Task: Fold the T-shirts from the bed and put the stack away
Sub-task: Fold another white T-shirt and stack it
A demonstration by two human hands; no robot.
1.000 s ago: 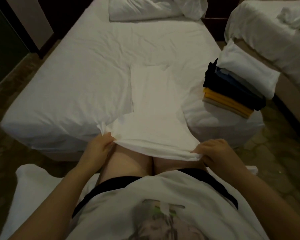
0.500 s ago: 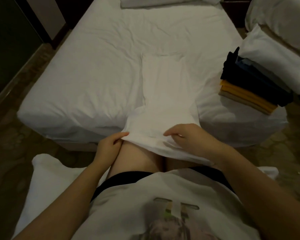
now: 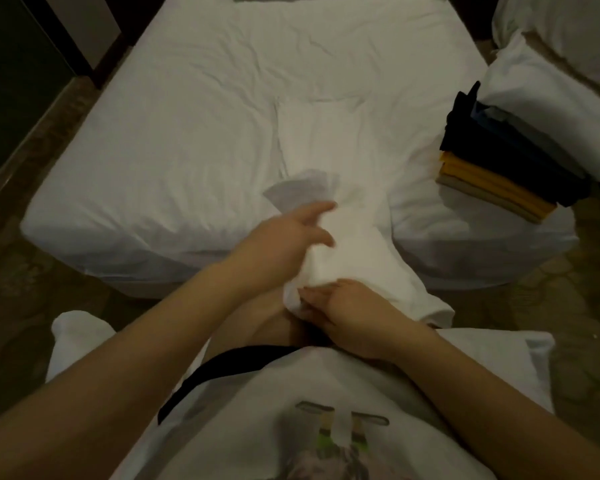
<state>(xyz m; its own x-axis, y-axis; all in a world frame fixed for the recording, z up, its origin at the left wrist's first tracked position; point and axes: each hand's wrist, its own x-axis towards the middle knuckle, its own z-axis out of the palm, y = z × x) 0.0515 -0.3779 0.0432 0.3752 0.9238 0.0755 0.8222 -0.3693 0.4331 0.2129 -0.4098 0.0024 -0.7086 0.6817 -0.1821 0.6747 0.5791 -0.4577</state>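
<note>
Cloth of white T-shirt (image 3: pixel 343 188) overhangs bed (image 3: pixel 187 150) edge, right hand (image 3: pixel 343 313) grip clamped on it, left hand (image 3: pixel 284 233) splayed apart.

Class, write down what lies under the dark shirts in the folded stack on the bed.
Visible: yellow shirts, then a pale one at the bottom, resting on the bed corner. The far side is covered by a white pillow.

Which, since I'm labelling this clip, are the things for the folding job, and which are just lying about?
Job: white T-shirt; bed under it; stack of folded shirts; left hand; right hand holding the T-shirt's hem.
Lying about: pillow beside the stack; second bed.
</note>
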